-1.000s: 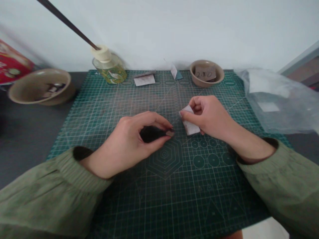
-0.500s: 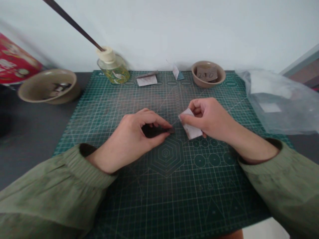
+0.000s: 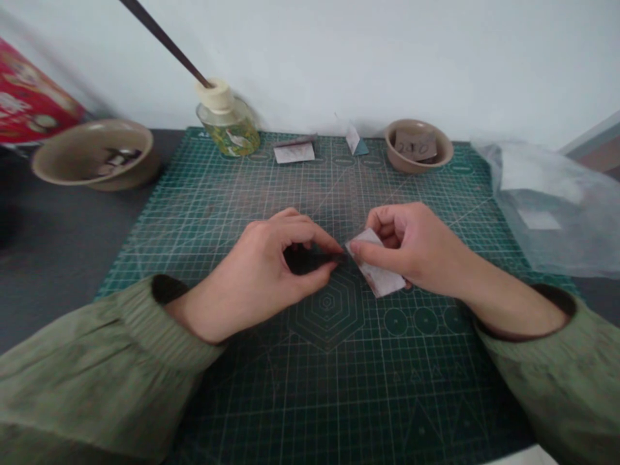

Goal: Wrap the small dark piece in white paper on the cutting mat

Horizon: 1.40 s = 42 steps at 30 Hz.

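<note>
Between the thumb and fingertips of my left hand is a thin dark piece, seen nearly edge-on; most of it is hidden by the fingers, and I cannot make out its kind. My right hand pinches a small whitish rectangle with brownish stains, which looks like a piece of sandpaper seen from its back. Its left corner is close to the dark piece's tip; whether they touch I cannot tell. Both hands are just above the green cutting mat.
Along the back stand a bottle with a dark stick in it, folded paper-like pieces, and a small bowl holding a card with handwritten digits. A larger bowl of small pieces is left; a plastic bag lies right.
My left hand has moved slightly right, bringing the dark piece's tip nearer the whitish rectangle. My right hand and the rectangle sit a little lower in view. The camera view has shifted slightly.
</note>
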Available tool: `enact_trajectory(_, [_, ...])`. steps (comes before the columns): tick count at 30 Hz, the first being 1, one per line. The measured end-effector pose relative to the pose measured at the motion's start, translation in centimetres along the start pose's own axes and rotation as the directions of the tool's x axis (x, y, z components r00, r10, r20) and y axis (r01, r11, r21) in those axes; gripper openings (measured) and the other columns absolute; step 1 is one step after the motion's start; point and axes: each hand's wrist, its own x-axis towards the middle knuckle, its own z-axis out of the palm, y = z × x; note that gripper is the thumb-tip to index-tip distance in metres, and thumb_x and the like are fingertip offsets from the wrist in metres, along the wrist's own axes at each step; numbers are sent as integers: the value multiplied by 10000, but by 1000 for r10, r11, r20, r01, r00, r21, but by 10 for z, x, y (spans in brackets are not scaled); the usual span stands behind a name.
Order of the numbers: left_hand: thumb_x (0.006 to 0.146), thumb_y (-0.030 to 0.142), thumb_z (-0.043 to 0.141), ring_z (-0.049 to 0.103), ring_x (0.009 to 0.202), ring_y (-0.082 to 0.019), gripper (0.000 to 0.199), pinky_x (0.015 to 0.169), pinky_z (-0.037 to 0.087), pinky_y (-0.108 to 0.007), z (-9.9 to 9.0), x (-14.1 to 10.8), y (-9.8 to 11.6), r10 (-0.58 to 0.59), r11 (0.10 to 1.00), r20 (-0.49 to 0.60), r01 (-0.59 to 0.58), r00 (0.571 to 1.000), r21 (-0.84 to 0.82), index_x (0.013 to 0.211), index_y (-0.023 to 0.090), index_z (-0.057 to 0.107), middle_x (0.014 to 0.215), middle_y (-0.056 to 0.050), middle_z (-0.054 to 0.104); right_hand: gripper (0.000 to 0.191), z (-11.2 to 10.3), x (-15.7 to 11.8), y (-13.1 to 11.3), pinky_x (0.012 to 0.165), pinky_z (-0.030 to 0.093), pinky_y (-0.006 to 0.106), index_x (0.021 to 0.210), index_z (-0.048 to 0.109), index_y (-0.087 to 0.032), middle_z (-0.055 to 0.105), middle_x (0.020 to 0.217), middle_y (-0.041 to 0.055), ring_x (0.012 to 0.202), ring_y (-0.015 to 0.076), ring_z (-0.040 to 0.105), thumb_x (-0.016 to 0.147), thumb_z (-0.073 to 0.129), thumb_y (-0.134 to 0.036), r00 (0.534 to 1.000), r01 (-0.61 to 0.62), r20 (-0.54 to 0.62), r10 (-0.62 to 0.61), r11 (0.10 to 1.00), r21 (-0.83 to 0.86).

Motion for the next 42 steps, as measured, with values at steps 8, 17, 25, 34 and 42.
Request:
enact_trajectory(8, [937,217,832,751,973,-203,128,904,569,-355,1,-1,2,-16,1000,-32,16,999,1,1032,292,873,998,19,838,330,5,-1,-2,405,318,228,756,607,-217,592,559,-70,444,84,490,864,914,-268,1000,1,27,-1,1000,0])
enact_trajectory(17, [902,229,853,737,891,-182,165,817,549,-343,3,-2,1,-67,998,-68,68,995,9,1055,289,864,979,26,807,349,5,-1,-4,381,293,218,750,596,-218,556,543,-82,427,81,478,849,927,-259,1000,13,4,-13,1000,24])
enact_trajectory(25, [898,217,850,741,912,-191,111,847,541,-359,2,-1,0,-46,998,-55,48,997,44,988,279,836,964,46,820,327,5,-1,-3,388,265,199,746,601,-211,547,556,-80,444,79,476,839,914,-222,1000,13,6,-14,999,42])
enact_trajectory(34, [893,276,897,749,853,-175,101,790,541,-326,1,-2,-1,-121,992,-42,122,992,17,983,324,898,944,31,807,305,6,-2,-3,382,295,200,757,618,-211,573,553,-79,433,80,480,844,909,-218,1000,0,26,-1,999,46])
enact_trajectory(42, [872,276,918,731,801,-163,71,740,511,-308,3,-1,0,-157,987,-47,155,987,-40,937,305,908,905,19,785,308,13,0,0,438,353,208,769,620,-208,611,606,-56,501,92,516,839,918,-240,999,34,8,-34,999,12])
